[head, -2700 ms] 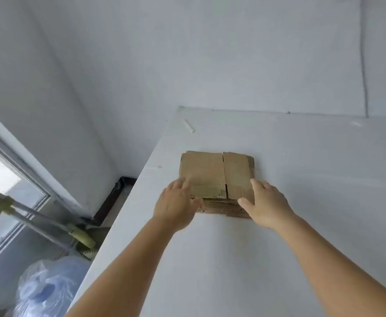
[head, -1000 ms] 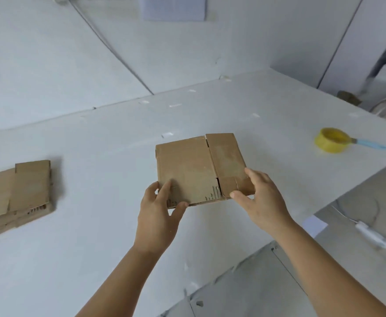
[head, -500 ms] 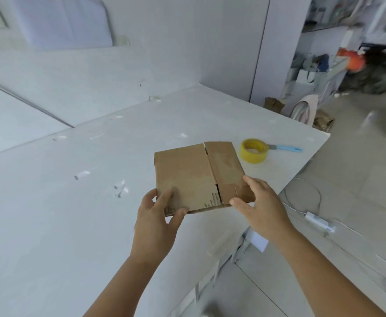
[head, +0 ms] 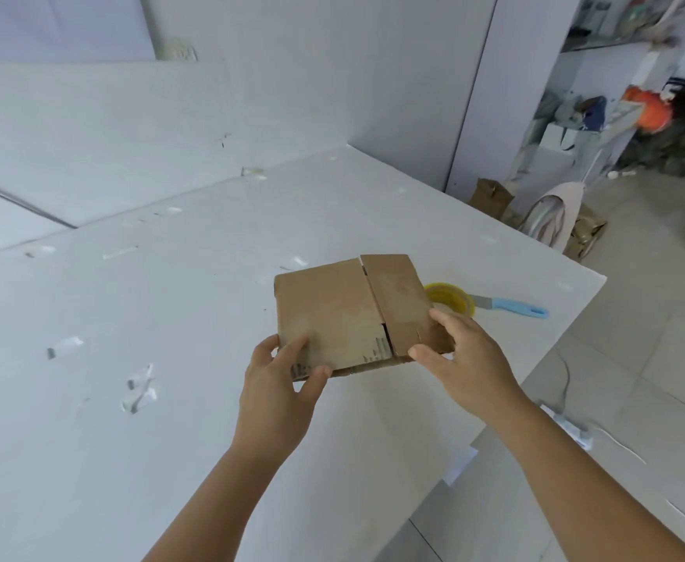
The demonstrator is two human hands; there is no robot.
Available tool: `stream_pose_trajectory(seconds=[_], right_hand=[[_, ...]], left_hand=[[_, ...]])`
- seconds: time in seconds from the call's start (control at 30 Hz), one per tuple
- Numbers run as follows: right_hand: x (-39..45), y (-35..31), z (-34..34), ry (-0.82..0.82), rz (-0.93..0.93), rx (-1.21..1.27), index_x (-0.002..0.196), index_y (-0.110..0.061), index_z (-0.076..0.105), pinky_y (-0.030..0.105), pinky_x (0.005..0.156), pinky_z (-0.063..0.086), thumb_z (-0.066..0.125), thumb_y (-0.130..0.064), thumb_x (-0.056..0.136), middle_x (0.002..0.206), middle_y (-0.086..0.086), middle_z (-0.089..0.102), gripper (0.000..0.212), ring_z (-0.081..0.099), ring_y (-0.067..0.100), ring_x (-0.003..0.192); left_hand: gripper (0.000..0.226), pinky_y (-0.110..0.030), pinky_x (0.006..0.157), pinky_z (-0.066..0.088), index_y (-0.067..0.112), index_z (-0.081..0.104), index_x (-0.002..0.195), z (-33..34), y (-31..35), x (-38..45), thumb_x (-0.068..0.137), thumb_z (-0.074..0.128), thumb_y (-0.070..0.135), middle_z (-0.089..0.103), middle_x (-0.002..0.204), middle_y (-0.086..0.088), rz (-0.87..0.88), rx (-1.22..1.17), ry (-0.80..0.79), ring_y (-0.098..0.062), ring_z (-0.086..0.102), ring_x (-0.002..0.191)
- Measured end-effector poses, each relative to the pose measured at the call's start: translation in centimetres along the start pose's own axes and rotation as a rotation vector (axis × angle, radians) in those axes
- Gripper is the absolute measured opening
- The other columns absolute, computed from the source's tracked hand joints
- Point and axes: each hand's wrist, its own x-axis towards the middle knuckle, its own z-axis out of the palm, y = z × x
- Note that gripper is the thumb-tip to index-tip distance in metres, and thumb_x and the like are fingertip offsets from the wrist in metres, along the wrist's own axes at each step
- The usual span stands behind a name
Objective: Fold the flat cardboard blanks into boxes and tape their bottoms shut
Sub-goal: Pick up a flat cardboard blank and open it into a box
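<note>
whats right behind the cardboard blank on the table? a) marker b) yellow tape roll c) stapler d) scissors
b: a yellow tape roll lies on the table, partly hidden by the flat cardboard blank that both hands hold by its near edge, with a blue-handled knife beside the roll.

— What lies on the white table (head: 138,460)?
— A knife with a light-blue handle (head: 513,308), near its right edge, and scraps of clear tape (head: 140,389) stuck to the surface.
— And beyond it?
— A pale grey tiled floor (head: 633,358), a brown cardboard box (head: 491,196) standing against the white wall (head: 332,75), and blurred shelves of clutter (head: 616,99) with something orange (head: 649,109).
</note>
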Motion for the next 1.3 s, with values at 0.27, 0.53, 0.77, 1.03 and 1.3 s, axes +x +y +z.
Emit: stream_pose_trajectory(seconds=[0.27,0.53,0.77,1.03,1.3], right_hand=[[7.2,0.2,0.7,-0.048,-0.118,0.065,0.135,-0.016,0.05,0.02,0.096,0.035,0.067,-0.038,0.084,0.136,-0.002,0.051,0.059,0.048,0.012,0.121],[15.2,2.0,-0.5,-0.198,-0.322,0.08,0.127,-0.015,0.058,0.013,0.081,0.031,0.058,-0.037,0.09,0.124,0.0,0.057,0.043,0.051,0.009,0.105],[19.1,2.9,-2.2,-0.305,-0.485,0.179,0.112,-0.019,0.066,0.013,0.069,0.032,0.057,-0.029,0.092,0.102,-0.006,0.063,0.024,0.057,0.01,0.088],[19.0,1.9,-2.5,-0.368,-0.453,0.362,0.099,-0.022,0.069,0.026,0.069,0.049,0.058,-0.027,0.091,0.072,-0.007,0.066,0.015,0.065,0.01,0.074],[17.4,2.7,-2.6,-0.384,-0.426,0.404,0.097,-0.028,0.069,0.026,0.066,0.048,0.058,-0.029,0.092,0.057,-0.015,0.061,0.012,0.057,0.005,0.058]], left_hand=[[0.042,-0.016,0.08,0.038,0.025,0.058,0.125,1.0,0.7,3.2,0.085,0.067,0.033,0.048,0.122,0.006,-0.078,0.044,0.143,-0.008,0.054,0.094],[0.048,0.001,0.07,0.036,0.027,0.054,0.13,4.4,4.4,5.3,0.084,0.069,0.026,0.048,0.115,0.01,-0.207,0.066,0.328,0.007,0.054,0.084],[0.047,-0.003,0.066,0.041,0.026,0.039,0.121,7.1,8.5,6.2,0.084,0.068,0.024,0.051,0.101,0.024,-0.416,-0.063,0.58,0.009,0.056,0.087],[0.034,0.004,0.066,0.036,0.024,0.056,0.124,6.4,10.4,6.0,0.091,0.057,0.017,0.059,0.09,0.03,-0.428,-0.039,0.647,0.024,0.052,0.08],[0.015,-0.002,0.063,0.041,0.033,0.06,0.097,5.6,10.1,4.9,0.086,0.065,0.024,0.068,0.095,0.02,-0.409,-0.107,0.678,0.01,0.06,0.076]])
